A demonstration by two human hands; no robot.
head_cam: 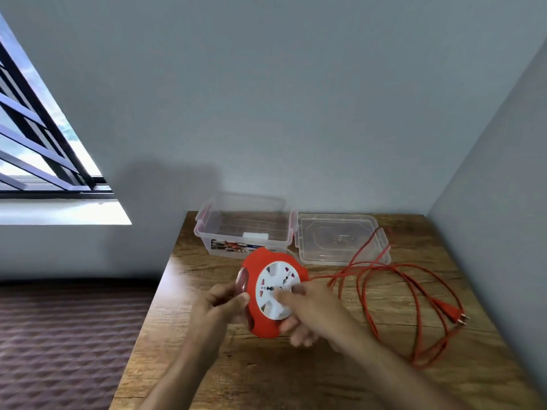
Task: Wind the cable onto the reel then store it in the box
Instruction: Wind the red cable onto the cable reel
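Both hands hold the round red plastic reel with a white socket face (275, 294) above the wooden table (296, 380): the left hand (220, 303) grips its left edge, the right hand (305, 309) clasps the right side, fingers on the white face. The loose red cable (414, 291) sprawls rightward, ending in a red plug (450, 309). Behind stand the clear plastic box (245, 229), its label reading "MUL…", and its clear lid (340, 238).

Box (245, 229) behind reel (273, 294), lid (340, 238) right.

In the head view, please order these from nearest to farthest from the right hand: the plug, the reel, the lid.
1. The reel: held in the right hand.
2. The lid: lying on the table behind the hand, right of the box.
3. The plug: far right on the table, at the cable's end.
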